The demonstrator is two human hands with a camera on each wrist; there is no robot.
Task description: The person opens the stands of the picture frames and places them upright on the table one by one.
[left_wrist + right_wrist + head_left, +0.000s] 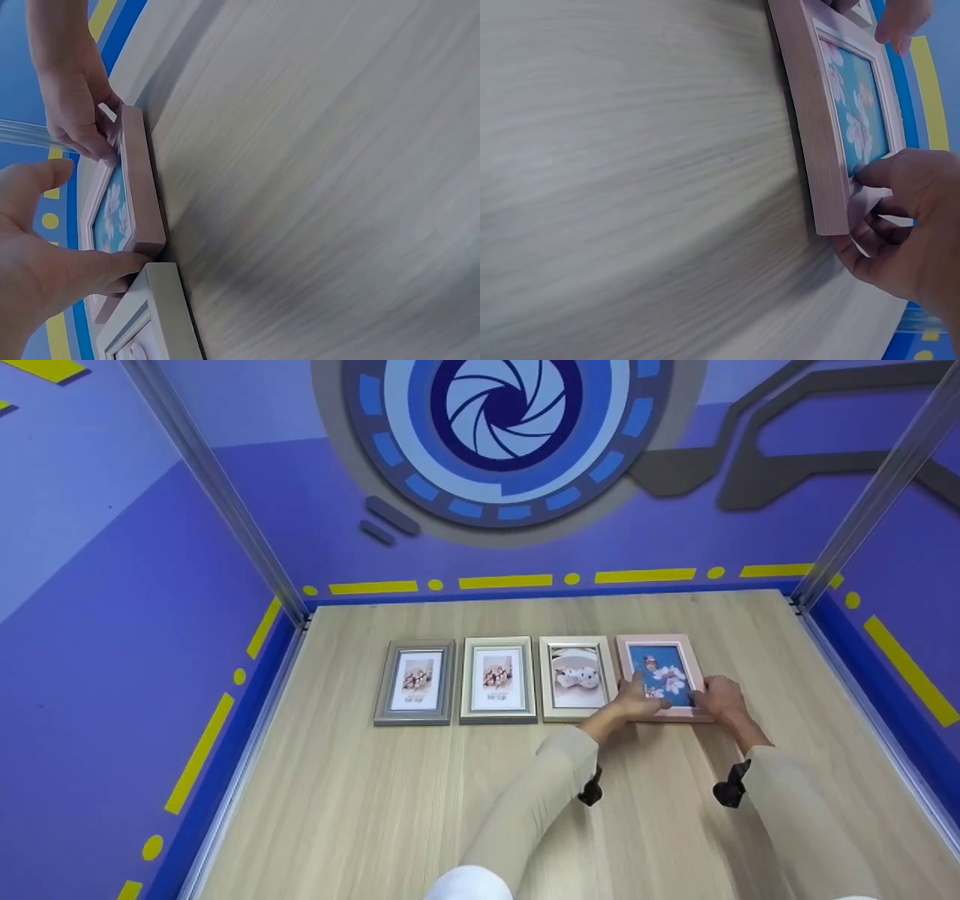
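Note:
A pink picture frame (689, 660) with white blossoms on blue lies at the right end of a row of frames. My right hand (724, 701) grips its right edge near the lower corner. In the right wrist view, that thumb (874, 174) presses on the front while the other fingers curl at the frame's side. My left hand (637, 701) touches the left edge with extended fingers, its thumb lifted over the picture in the left wrist view. Those fingers sit between the pink frame and a cream frame (171, 307) beside it.
Left of the cream frame lie a silver-gold frame (466, 679) and a grey frame (383, 682), each with a small picture. They rest on a wood-grain table (420, 802). Blue-purple panels (510, 562) with metal corner posts (259, 540) enclose the back and sides.

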